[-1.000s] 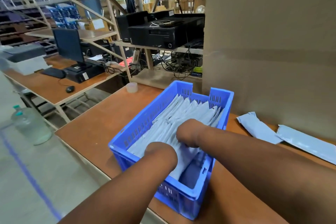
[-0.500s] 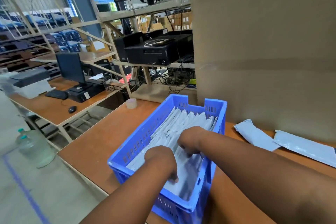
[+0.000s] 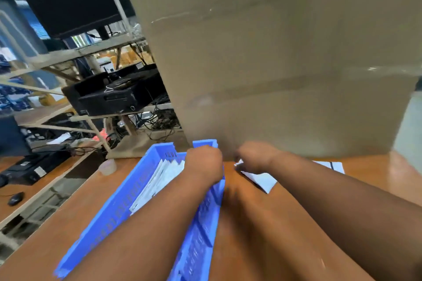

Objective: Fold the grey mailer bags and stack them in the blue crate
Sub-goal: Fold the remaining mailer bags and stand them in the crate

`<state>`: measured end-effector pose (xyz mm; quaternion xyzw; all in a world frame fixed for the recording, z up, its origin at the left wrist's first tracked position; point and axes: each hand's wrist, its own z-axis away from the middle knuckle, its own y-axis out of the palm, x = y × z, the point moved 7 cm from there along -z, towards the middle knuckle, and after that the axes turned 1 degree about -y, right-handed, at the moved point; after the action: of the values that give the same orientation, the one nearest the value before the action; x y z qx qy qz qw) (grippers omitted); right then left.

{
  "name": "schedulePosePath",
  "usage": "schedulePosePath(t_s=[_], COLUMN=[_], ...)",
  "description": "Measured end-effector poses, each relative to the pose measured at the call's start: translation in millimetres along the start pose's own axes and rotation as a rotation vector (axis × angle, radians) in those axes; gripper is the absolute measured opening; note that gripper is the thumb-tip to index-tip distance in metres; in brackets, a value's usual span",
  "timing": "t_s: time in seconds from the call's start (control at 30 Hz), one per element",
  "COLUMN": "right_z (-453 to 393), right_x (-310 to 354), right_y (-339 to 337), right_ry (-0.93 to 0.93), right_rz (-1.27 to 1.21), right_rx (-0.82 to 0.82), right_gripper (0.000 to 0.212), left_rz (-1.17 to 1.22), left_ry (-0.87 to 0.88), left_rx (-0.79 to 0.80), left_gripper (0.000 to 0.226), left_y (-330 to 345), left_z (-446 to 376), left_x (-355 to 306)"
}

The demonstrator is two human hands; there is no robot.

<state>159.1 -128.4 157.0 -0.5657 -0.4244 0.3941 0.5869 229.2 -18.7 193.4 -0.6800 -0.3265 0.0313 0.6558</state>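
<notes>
Warehouse racking with black computer cases [image 3: 109, 98] and tangled cables fills the left background, and a tall cardboard box [image 3: 274, 64] stands at the back of the brown wooden table [image 3: 246, 223]. On that table sits the blue crate [image 3: 127, 201], slotted along its walls, running away from the person toward the box. Inside it the folded grey mailer bags [image 3: 159, 180] stand in a row on edge, pale and slightly glossy, packed against one another. The left hand [image 3: 204, 164] is over the crate's far right corner, fingers curled down past the rim; motion blur hides whether they grip anything. The right hand [image 3: 255, 157] is just beside the crate on the bare table, its fingers seemingly pinching the near end of a loose mailer bag [image 3: 262, 180] lying flat there. Another flat bag [image 3: 328, 164] shows behind the right forearm. Between crate and loose bag a narrow strip of tabletop is open; the box closes off the far side. A small clear cup [image 3: 107, 166] stands left of the crate.
</notes>
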Motion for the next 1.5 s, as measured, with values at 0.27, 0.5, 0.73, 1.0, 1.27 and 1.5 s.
schedulePosePath(t_s=[0.27,0.5,0.73,1.0,1.27,1.5], right_z=[47,18,-16,-11,103,246], right_x=[-107,-132,-123,-120,-87,-58], right_y=[84,169,219,231,223,209], right_ry=[0.254,0.362,0.330,0.251,0.045,0.058], right_rz=[-0.131,-0.200,-0.212,-0.141,-0.113,-0.164], right_rx=[0.040,-0.059,-0.099,-0.236,-0.250,-0.162], right_gripper=[0.042,0.060,0.099,0.079,0.078,0.075], left_rz=[0.065,0.046,-0.018,0.059,0.038,0.127], left_ry=[0.272,0.320,0.532,0.459,0.432,0.599], left_rx=[0.121,0.214,0.326,0.288,0.363,0.288], left_gripper=[0.025,0.045,0.087,0.081,0.071,0.088], left_y=[69,136,192,217,184,145], left_z=[-52,-98,-153,-145,-32,97], left_x=[-124,-159,-173,-175,-204,-250])
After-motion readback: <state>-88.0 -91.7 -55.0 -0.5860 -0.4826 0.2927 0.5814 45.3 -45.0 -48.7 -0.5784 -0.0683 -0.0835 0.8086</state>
